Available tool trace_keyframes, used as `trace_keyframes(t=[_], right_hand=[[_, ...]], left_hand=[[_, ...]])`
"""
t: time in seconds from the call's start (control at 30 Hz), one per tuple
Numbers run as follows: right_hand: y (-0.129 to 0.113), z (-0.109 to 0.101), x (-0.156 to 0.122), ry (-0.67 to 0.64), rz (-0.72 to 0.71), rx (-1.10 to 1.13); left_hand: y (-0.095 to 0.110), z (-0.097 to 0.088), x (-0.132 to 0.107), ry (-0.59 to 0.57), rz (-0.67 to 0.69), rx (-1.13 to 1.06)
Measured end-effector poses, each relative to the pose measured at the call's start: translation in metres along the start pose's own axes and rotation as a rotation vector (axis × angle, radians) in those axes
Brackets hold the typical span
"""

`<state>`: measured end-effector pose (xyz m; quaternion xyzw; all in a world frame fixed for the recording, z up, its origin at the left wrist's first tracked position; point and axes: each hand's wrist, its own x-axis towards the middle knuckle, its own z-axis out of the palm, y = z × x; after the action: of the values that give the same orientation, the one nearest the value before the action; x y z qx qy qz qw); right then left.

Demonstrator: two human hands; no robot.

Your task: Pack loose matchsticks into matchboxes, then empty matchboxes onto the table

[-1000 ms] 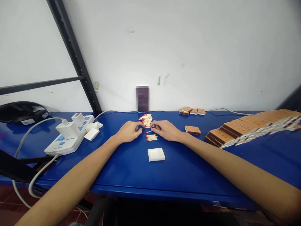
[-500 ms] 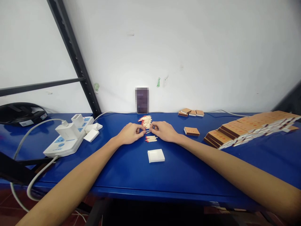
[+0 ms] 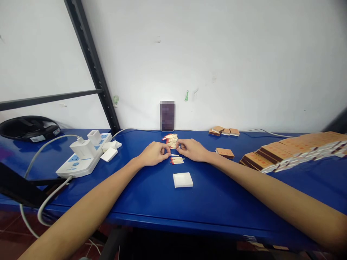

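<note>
Thumb and fingertips of my left hand (image 3: 155, 153) are closed on a match (image 3: 175, 155), whose pale stick points right. My right hand (image 3: 193, 149) is bent in a pinch at the right edge of a loose pile of red-tipped matches (image 3: 171, 141); what lies between its fingertips is too small to make out. Just below the hands lies a small row of several matches (image 3: 177, 160), red heads to the left. Nearer the table's front, a white matchbox tray (image 3: 183, 180) rests on the blue table (image 3: 146, 198).
An orange matchbox (image 3: 225, 153) lies beyond my right wrist, with several more boxes (image 3: 223, 130) by the wall. Long stacks of matchboxes (image 3: 287, 150) fill the right. At left are a power strip (image 3: 81, 159) and white trays (image 3: 109, 154). A blurred phone (image 3: 167, 116) leans on the wall.
My hands have drawn slightly apart. The match now extends from the left hand alone, and my right fingertips are at the pile. The whole view has shifted a little.
</note>
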<state>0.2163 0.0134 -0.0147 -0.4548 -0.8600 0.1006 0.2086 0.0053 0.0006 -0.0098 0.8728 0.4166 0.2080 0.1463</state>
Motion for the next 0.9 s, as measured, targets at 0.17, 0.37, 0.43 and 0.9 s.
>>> trace_keyframes(t=[0.17, 0.37, 0.43, 0.9], right_hand=[[0.004, 0.002, 0.003, 0.01, -0.013, -0.039], [0.002, 0.004, 0.004, 0.004, 0.044, -0.096], [0.0, 0.003, 0.002, -0.004, 0.061, -0.073], [0.002, 0.0, -0.009, -0.066, 0.051, 0.26]], left_hand=[[0.002, 0.001, -0.001, -0.01, -0.03, -0.074], [0.003, 0.0, 0.0, -0.008, -0.048, -0.108], [0.003, 0.0, 0.0, 0.025, -0.05, -0.1], [-0.001, -0.004, -0.001, -0.012, -0.01, 0.073]])
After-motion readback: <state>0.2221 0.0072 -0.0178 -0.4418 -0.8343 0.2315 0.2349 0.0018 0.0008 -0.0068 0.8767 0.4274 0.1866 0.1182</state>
